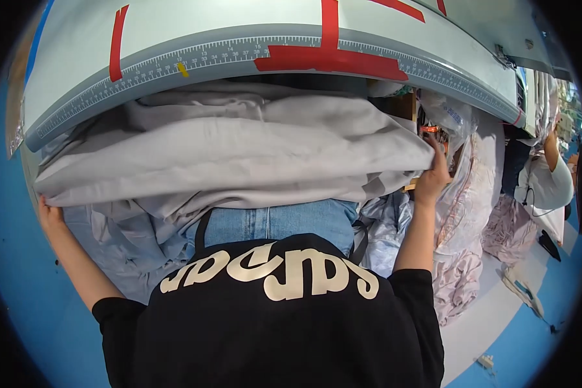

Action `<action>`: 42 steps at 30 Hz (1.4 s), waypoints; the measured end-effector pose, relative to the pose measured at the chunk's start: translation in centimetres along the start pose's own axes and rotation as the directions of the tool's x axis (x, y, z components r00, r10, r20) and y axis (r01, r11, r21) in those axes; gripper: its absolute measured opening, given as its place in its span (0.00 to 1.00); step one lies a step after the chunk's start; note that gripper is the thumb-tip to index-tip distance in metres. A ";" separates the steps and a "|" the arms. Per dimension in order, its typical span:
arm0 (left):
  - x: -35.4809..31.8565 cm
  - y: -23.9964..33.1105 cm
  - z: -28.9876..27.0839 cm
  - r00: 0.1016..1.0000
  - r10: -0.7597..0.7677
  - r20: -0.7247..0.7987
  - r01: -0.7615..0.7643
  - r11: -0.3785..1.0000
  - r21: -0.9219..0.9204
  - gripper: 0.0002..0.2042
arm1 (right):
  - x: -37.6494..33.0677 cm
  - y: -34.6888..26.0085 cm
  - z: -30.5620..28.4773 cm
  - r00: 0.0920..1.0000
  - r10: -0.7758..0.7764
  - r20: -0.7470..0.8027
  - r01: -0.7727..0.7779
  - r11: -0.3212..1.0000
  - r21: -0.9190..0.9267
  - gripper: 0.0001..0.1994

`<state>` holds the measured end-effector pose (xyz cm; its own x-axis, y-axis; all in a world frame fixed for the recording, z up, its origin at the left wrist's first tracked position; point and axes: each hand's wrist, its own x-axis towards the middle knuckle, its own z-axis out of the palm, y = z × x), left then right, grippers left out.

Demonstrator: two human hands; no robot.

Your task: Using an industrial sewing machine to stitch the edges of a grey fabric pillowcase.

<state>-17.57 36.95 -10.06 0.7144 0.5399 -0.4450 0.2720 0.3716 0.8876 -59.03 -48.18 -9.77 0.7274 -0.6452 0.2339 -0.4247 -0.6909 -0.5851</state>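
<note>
A large light-grey fabric (239, 155) is stretched sideways between my two hands, just below the table's front edge. My left hand (49, 212) is closed on its lower left corner. At the right end, my right hand (437, 169) grips the other corner, with the thumb pointing up. Loose folds of the cloth hang over my lap and partly cover my jeans (271, 220). Most fingers of both hands are hidden behind or under the cloth.
The white table (226, 26) ahead has a ruler strip (213, 57) along its edge and red tape (330, 59). Pinkish fabric heaps (459, 258) lie at the right, beside a plastic bag (449, 116). Another person (543, 181) works at the far right. Cables lie on the floor.
</note>
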 end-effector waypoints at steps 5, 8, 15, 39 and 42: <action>-7.4 -10.2 4.1 0.990 -0.144 -0.011 0.140 0.977 -0.159 0.21 | -3.7 0.9 2.1 0.931 0.049 0.362 0.107 0.911 -0.398 0.25; -20.1 -12.0 9.2 0.954 0.274 -0.118 -0.199 0.879 0.433 0.21 | -3.9 -1.1 2.5 0.940 -0.073 0.332 0.156 0.961 -0.229 0.24; -45.5 -16.4 20.5 0.031 -0.703 0.711 0.319 0.680 0.659 0.24 | -0.5 -13.0 5.1 0.938 -0.160 0.308 0.056 0.946 0.319 0.06; -48.1 -26.8 27.6 0.341 -0.833 0.436 0.733 0.526 0.431 0.18 | -0.2 -13.2 7.6 0.837 0.136 0.530 -0.459 0.701 0.546 0.04; -48.5 -26.1 27.3 0.351 -0.791 0.501 0.685 0.582 0.438 0.13 | -0.2 -14.8 9.1 0.861 0.080 0.502 -0.335 0.832 0.443 0.05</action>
<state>-41.75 -19.54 -8.35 0.3587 -0.4833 -0.7986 0.9303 0.2552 0.2634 -47.95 -34.87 -8.15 0.8631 -0.4472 -0.2347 -0.3582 -0.2143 -0.9087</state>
